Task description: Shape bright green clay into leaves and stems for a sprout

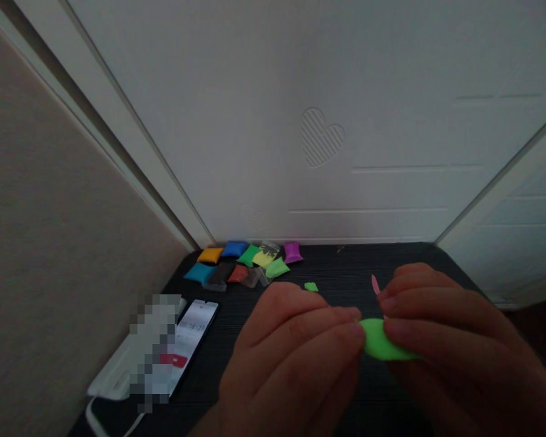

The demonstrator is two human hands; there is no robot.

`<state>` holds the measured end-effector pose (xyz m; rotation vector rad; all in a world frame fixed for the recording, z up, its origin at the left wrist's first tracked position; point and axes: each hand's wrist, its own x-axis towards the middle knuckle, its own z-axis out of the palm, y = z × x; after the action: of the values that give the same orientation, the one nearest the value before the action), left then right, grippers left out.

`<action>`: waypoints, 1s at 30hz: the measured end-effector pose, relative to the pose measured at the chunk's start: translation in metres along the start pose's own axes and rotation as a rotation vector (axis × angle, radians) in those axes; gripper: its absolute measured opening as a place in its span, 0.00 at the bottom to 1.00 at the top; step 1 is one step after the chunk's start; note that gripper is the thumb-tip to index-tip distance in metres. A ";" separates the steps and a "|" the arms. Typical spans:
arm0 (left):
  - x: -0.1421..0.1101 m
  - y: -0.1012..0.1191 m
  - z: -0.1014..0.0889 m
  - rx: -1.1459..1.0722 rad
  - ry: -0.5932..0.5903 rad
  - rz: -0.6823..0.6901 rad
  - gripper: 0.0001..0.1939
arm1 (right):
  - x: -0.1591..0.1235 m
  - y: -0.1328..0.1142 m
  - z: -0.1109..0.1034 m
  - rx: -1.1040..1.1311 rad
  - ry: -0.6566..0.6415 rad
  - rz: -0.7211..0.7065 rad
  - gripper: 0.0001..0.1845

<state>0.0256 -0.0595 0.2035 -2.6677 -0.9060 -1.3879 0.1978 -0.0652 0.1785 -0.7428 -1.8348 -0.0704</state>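
A flattened piece of bright green clay (382,341) is pinched between both my hands above the dark table (346,267). My left hand (295,358) grips its left edge with closed fingers. My right hand (455,346) holds the right side, fingers pressed together over it. A thin pink tool tip (375,284) sticks up behind my right fingers; I cannot tell whether that hand holds it. A small green clay scrap (310,286) lies on the table just beyond my left hand.
Several small coloured clay packets (246,262) lie at the back left by the white wall. A phone (192,343) with a lit screen rests at the left on a white object with a cable. A beige panel stands at the left.
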 end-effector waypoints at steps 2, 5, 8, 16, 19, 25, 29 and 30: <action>0.001 0.000 -0.001 0.009 -0.015 0.009 0.04 | 0.001 0.000 -0.001 0.013 0.014 -0.022 0.12; 0.001 0.001 -0.002 0.049 -0.041 0.006 0.05 | 0.002 0.001 -0.001 0.029 0.005 -0.055 0.11; 0.000 0.001 -0.003 0.058 -0.039 0.002 0.05 | 0.001 0.002 0.001 0.034 -0.001 -0.044 0.14; 0.000 0.001 -0.002 0.064 0.004 0.013 0.04 | 0.004 0.001 0.001 0.075 -0.017 -0.058 0.13; 0.000 0.000 -0.002 0.058 0.008 0.012 0.05 | 0.003 0.000 0.002 0.078 -0.015 -0.067 0.14; -0.002 0.000 -0.001 0.013 0.037 0.015 0.05 | 0.004 -0.001 0.004 0.113 -0.001 -0.050 0.14; -0.002 0.001 -0.002 0.019 0.047 0.011 0.05 | 0.007 0.001 0.004 0.071 0.015 -0.099 0.13; -0.001 0.002 -0.002 0.014 0.051 0.010 0.06 | 0.007 0.001 0.004 0.075 0.018 -0.095 0.12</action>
<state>0.0247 -0.0618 0.2040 -2.6102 -0.8934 -1.4353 0.1941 -0.0595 0.1826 -0.6007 -1.8448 -0.0701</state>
